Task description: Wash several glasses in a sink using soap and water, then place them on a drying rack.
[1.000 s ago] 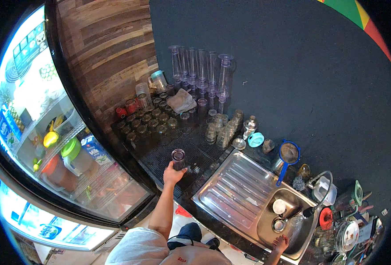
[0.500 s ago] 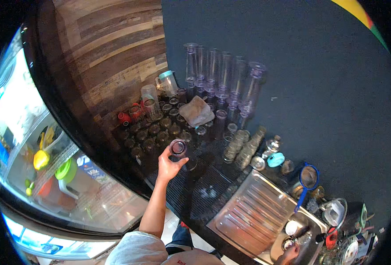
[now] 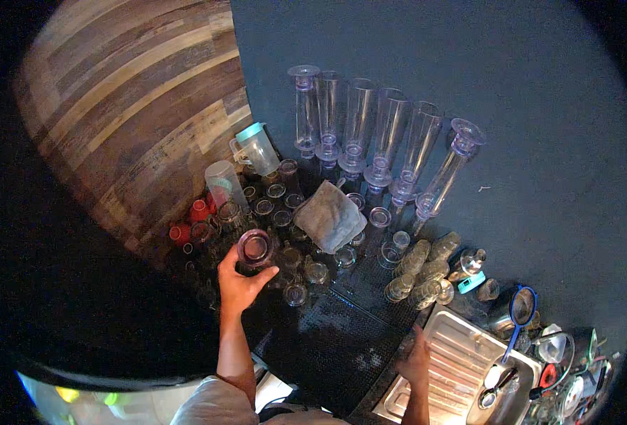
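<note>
My left hand point(image 3: 241, 287) is closed around the side of a tinted, round drinking glass point(image 3: 256, 248), seen end-on with its rings facing up. It is over the left part of a crowd of glasses, several of them handled mugs point(image 3: 295, 295); whether the held glass touches those below is hidden. My right hand point(image 3: 415, 358), smeared by motion, hovers by the left edge of the steel drainboard point(image 3: 437, 319), and its fingers cannot be made out. A grey folded cloth point(image 3: 329, 218) lies on top of glasses to the right of my left hand.
Tall clear tubes point(image 3: 356, 120) stand along the dark wall. A lidded pitcher point(image 3: 258, 150) and red cups point(image 3: 180, 234) are at the back left. Stacked glasses point(image 3: 409, 269) stand behind the drainboard. A blue-rimmed strainer point(image 3: 522, 304) and the sink point(image 3: 526, 372) are at right.
My left hand has carried the glass left, over the crowded glasses. My right hand has left the sink and come to the drainboard's left edge. The view has turned, with the lit cabinet mostly gone.
</note>
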A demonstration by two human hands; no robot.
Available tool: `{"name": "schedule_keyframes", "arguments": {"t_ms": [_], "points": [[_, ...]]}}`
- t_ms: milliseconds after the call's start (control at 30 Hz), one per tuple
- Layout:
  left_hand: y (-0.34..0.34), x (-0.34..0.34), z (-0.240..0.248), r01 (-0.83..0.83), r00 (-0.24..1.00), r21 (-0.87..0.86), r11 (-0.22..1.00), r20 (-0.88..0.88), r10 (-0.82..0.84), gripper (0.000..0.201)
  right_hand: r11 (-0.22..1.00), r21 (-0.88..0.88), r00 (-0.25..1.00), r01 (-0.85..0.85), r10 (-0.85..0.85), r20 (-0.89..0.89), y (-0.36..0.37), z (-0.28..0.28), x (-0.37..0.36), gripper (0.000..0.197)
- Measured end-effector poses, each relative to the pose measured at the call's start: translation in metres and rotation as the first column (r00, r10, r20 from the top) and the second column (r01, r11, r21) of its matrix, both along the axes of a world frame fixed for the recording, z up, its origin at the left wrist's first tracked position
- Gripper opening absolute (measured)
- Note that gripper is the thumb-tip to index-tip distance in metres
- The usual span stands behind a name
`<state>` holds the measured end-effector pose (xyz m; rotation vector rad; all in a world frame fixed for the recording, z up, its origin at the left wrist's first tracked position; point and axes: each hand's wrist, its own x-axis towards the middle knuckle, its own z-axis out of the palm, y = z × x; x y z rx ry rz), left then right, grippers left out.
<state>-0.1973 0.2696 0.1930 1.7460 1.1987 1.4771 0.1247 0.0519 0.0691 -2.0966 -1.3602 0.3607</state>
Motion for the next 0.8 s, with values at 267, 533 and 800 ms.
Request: {"name": "schedule_keyframes", "arguments": {"t_ms": [267,533,800], "points": [[0.010,-0.010,-0.015,0.118,0.993,-0.068,0.991,-0.018,-0.120,0.053,0.930,0.247,0.913,-0.273,0.170,0.370,0.228,0.078,-0.113,0.043],[0.013,-0.022,0.003,0.120,0.992,-0.013,0.993,-0.042,-0.120,0.058,0.897,0.293,0.867,-0.332,0.168,0.469,0.264,0.089,-0.091,0.025],[0.055,-0.007,0.003,0.127,0.990,0.040,0.991,0.059,-0.130,0.057,0.832,0.221,0.810,-0.509,0.376,0.451,0.225,0.061,-0.088,0.020]]}}
